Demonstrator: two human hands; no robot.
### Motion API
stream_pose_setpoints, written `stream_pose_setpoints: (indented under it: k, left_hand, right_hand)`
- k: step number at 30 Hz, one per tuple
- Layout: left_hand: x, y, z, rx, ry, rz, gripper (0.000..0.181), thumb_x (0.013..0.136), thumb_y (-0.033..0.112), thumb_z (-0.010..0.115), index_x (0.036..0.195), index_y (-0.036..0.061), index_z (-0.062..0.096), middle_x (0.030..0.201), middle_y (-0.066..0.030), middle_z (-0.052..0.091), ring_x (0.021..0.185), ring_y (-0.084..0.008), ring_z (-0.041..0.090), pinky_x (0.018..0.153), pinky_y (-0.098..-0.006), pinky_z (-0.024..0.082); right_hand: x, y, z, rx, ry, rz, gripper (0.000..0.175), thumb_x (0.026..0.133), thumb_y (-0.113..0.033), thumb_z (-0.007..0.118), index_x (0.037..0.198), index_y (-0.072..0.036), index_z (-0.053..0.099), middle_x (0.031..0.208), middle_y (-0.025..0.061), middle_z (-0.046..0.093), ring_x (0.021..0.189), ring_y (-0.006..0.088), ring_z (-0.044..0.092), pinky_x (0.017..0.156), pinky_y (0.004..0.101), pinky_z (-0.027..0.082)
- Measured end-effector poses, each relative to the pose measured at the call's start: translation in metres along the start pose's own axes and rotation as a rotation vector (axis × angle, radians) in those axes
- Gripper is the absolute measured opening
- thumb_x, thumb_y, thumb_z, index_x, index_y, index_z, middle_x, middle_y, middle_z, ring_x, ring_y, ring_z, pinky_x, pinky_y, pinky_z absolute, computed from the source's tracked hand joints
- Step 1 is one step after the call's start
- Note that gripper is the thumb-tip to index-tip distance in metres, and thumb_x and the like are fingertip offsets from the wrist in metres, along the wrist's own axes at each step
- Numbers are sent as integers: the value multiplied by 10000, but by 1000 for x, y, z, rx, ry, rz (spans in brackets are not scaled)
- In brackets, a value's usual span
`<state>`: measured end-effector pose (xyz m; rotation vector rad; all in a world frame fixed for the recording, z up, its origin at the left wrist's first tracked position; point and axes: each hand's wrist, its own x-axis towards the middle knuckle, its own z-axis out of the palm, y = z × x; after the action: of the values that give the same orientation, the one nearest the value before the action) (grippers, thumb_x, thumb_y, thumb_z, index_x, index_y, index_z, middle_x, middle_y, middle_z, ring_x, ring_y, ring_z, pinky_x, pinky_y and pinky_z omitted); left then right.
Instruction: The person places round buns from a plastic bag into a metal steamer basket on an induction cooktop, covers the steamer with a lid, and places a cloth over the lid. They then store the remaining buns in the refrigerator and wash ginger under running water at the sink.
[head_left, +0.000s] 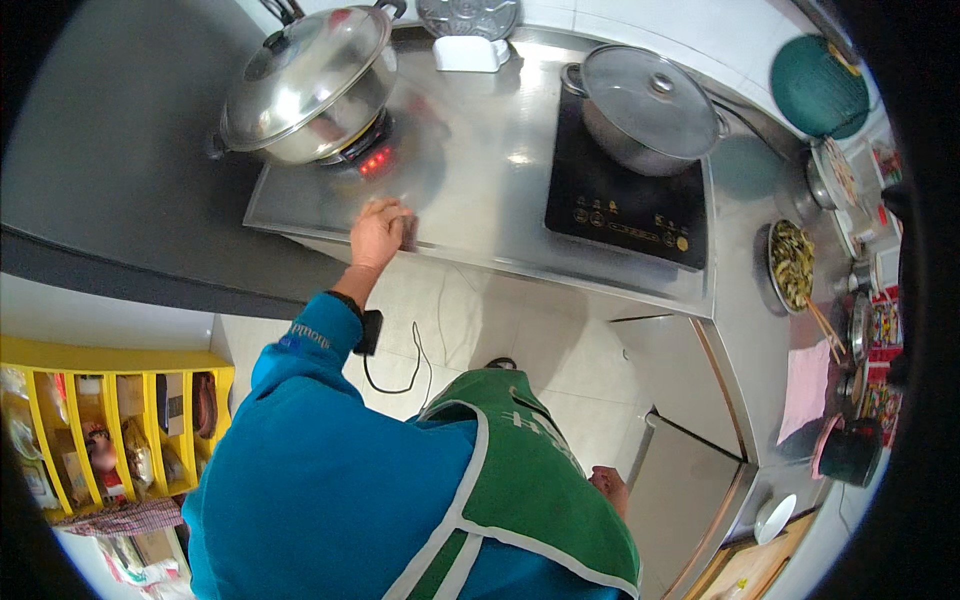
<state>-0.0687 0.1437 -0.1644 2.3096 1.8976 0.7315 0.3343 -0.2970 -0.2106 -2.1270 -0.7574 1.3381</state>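
My left hand (379, 234) rests at the front edge of the steel countertop (487, 180), its fingers bent over the surface. A dark reddish patch, perhaps a reflection, lies beside the fingers. Just beyond the hand stands a large lidded steel pot (311, 82) on a cooker with lit red indicators (376, 160). My right hand (611, 487) hangs low beside the green apron (517, 457), partly hidden by it, with its fingers curled. Further right on the counter, a steel pot with a glass lid (649, 105) sits on a black induction cooktop (622, 217).
A bowl of chopped vegetables (791, 262) with chopsticks (826, 330) stands on the right counter, near a pink cloth (806, 390). A white bowl (775, 519) lies nearer. Behind on the left is a yellow shelf rack (120, 364). A dark cabinet (135, 150) borders the counter's left.
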Motion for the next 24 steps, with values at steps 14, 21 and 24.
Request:
stream_pose_setpoints:
  k: [14, 21, 24]
  left_hand:
    - [25, -49, 24, -69, 31, -275, 195, 807, 228, 607, 953, 124, 683, 950, -115, 647, 891, -319, 594, 779, -385, 477]
    - [15, -17, 24, 187, 114, -196, 142, 774, 260, 628, 846, 141, 659, 940, -64, 607, 902, -287, 547, 771, -402, 458]
    - [22, -14, 23, 257, 50, -190, 158, 807, 264, 559, 835, 129, 635, 950, -101, 606, 922, -300, 558, 790, -409, 467]
  right_hand:
    - [-61, 65, -17, 50, 46, 47, 158, 867, -155, 573, 958, -29, 605, 702, 76, 630, 620, 113, 582, 555, 256, 478]
    - [-53, 61, -17, 4, 5, -4, 196, 878, -201, 570, 971, -32, 604, 723, 77, 639, 651, 129, 602, 583, 261, 487]
    - [-51, 60, -11, -44, 66, -5, 234, 875, -232, 560, 961, -20, 609, 763, 125, 653, 692, 198, 635, 626, 297, 504]
